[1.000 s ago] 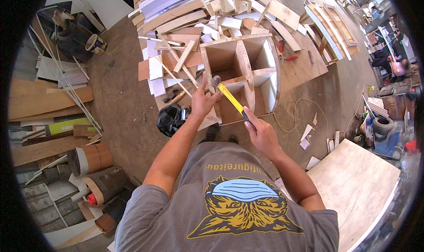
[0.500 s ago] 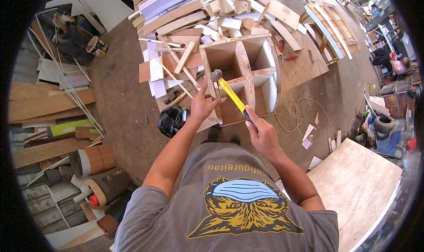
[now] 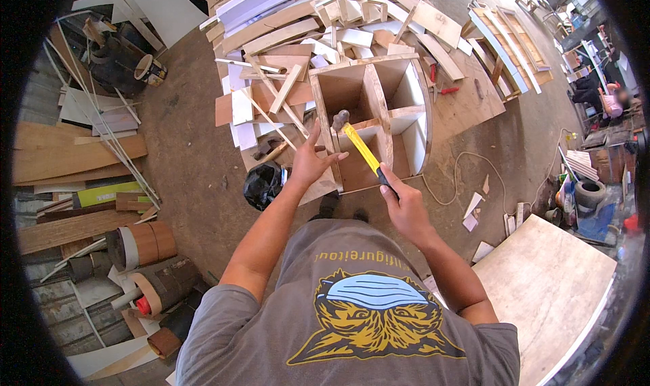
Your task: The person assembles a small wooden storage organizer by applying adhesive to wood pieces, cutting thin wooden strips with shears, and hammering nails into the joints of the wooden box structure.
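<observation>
My right hand (image 3: 405, 202) is clenched round the black grip of a yellow-handled hammer (image 3: 359, 147), its head raised just over the wooden box (image 3: 369, 125). My left hand (image 3: 308, 162) is released, fingers spread, resting against the box's near left wall, thumb close beneath the hammer head. The box lies on the floor (image 3: 189, 156), split into four compartments by crossed boards. Behind it I see a heap of offcuts (image 3: 318, 27); a black bag (image 3: 263, 185) sits just left of it. A pale board (image 3: 548, 284) lies to my right.
</observation>
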A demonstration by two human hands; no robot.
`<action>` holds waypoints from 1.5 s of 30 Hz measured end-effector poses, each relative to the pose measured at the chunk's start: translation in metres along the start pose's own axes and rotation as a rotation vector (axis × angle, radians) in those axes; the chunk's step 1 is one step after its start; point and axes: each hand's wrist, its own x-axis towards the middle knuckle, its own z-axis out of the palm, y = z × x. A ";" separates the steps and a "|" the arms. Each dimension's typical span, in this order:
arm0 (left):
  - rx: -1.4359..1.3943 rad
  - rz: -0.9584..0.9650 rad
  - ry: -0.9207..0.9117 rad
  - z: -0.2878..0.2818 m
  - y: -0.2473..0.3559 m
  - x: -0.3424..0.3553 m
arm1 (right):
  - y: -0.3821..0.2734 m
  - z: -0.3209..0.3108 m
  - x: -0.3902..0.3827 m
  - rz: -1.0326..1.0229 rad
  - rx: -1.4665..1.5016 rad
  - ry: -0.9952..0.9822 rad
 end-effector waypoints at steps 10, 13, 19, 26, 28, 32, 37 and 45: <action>-0.062 0.007 -0.032 -0.002 -0.018 0.000 | -0.011 -0.001 -0.004 0.064 -0.245 -0.085; -0.048 -0.017 -0.037 -0.003 -0.023 -0.001 | -0.014 -0.003 -0.003 0.004 -0.270 -0.068; -0.081 -0.018 -0.065 -0.003 -0.012 -0.003 | -0.020 -0.005 -0.004 -0.057 -0.171 0.028; -0.034 -0.013 -0.049 -0.005 -0.008 -0.005 | -0.026 -0.011 -0.004 0.003 -0.291 -0.063; -0.010 -0.015 -0.047 -0.004 -0.009 -0.005 | -0.026 -0.009 -0.004 -0.013 -0.254 -0.022; -0.051 -0.021 -0.051 -0.003 -0.013 -0.005 | -0.022 -0.007 -0.003 0.059 -0.372 -0.113; 0.084 0.008 -0.048 -0.005 -0.001 -0.005 | -0.027 -0.010 -0.003 0.041 -0.333 -0.083; -0.023 -0.002 -0.035 0.000 -0.022 -0.002 | -0.028 -0.011 -0.003 0.062 -0.387 -0.103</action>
